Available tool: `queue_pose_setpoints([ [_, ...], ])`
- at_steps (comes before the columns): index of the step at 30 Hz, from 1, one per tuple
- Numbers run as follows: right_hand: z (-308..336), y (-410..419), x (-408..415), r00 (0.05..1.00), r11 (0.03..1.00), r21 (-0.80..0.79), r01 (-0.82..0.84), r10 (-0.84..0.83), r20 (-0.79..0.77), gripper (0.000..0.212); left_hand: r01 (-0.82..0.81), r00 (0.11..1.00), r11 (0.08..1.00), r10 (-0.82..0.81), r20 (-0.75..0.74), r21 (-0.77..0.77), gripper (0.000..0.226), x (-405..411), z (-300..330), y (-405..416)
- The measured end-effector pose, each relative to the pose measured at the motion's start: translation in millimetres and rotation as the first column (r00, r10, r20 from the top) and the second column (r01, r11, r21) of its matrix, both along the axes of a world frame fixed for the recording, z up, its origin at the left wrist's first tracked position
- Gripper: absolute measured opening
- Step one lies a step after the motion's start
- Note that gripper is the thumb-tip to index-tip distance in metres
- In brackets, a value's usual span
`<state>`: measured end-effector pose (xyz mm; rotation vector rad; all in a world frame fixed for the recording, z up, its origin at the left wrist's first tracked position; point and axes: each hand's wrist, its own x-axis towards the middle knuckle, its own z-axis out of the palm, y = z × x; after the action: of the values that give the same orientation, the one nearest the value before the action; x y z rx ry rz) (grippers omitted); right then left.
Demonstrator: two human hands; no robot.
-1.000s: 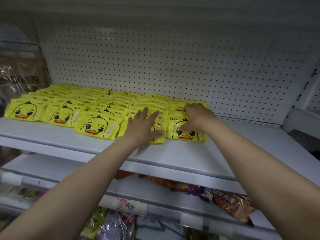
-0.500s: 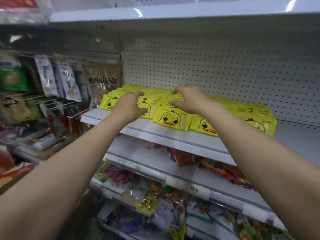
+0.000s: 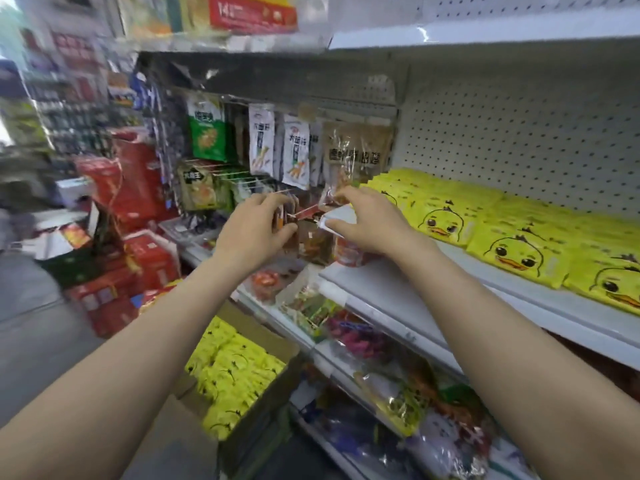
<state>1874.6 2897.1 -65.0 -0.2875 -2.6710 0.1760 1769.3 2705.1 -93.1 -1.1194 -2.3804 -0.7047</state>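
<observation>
Small snack packets [image 3: 313, 242] with red and brown contents hang from wire hooks at the left end of the white shelf [image 3: 391, 292]. My left hand [image 3: 254, 230] curls its fingers round the front packets on a hook. My right hand [image 3: 369, 225] pinches the top of a clear packet with its fingertips, its thumb by a white tag [image 3: 341, 220]. Yellow duck-face packs [image 3: 512, 251] lie in rows on the shelf to the right of both hands.
More bags [image 3: 294, 150] hang on hooks above the hands. An open cardboard box [image 3: 277, 344] holding several yellow duck packs stands on the floor below. Red cartons [image 3: 138, 192] are stacked at the left. Lower shelves [image 3: 391, 372] hold mixed snack bags.
Both hands have left the yellow duck packs and moved left to the hanging snack packets, which they now hold. The view has swung left and down.
</observation>
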Motion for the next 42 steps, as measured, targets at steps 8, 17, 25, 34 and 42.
queue_pose_setpoints([
  [8, -22.1, -42.5, -123.1, 0.988, 0.988, 0.038, -0.149, 0.148, 0.03, 0.053, -0.139, 0.99, 0.99, 0.139, -0.034, -0.002, 0.051, -91.9, -19.5, -55.6],
  [17, -57.1, -64.0, -287.6, 0.952, 0.963, -0.047, -0.264, 0.268, 0.15, 0.051, -0.247, 0.965, 0.964, 0.253, 0.062, -0.094, 0.049, -224.1, -50.0, -70.9],
  [25, -148.9, -73.8, -377.3, 0.88, 0.961, -0.145, -0.235, 0.274, 0.388, 0.049, -0.212, 0.93, 0.945, 0.274, 0.244, -0.249, 0.051, -315.6, -139.6, -83.4],
  [34, -310.0, -91.7, -438.6, 0.752, 0.942, -0.336, 0.029, 0.201, 0.628, 0.053, 0.048, 0.816, 0.9, 0.215, 0.536, -0.434, 0.053, -410.7, -295.6, -89.8],
  [42, -470.9, -121.5, -424.8, 0.453, 0.815, -0.423, 0.395, 0.227, 0.862, 0.054, 0.34, 0.606, 0.753, 0.282, 0.744, -0.563, 0.056, -461.5, -452.8, -117.9],
])
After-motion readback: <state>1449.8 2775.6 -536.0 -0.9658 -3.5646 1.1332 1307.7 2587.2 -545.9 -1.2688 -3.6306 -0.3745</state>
